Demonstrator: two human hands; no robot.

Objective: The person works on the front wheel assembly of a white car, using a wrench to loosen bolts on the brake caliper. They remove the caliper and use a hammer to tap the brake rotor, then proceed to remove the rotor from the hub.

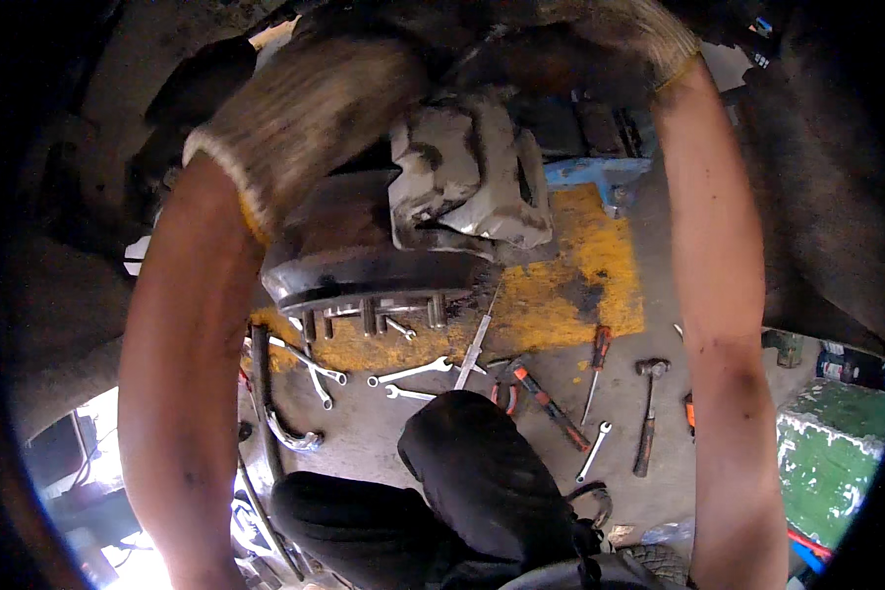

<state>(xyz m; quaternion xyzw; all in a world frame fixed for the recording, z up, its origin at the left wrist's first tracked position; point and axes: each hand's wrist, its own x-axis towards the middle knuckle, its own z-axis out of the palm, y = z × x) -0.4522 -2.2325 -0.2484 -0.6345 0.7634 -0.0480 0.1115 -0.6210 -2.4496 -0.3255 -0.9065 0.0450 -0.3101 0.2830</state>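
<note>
Brake caliper (452,177) – grey, blocky, cast – sits at the right edge of the dark, round hub (334,226). I can't tell whether the left hand (344,88) or right hand (619,37), in coarse soiled knit, grips anything; a slip could drive knuckles onto metal. Smooth steel wrenches (408,373) lie near the yellow floor patch's (590,256) lower edge.

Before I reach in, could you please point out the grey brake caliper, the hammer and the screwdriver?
Brake caliper (497,182), head view: middle of its grey metal body.
Hammer (647,427), head view: its handle.
Screwdriver (601,349), head view: its orange-and-black handle.
</note>
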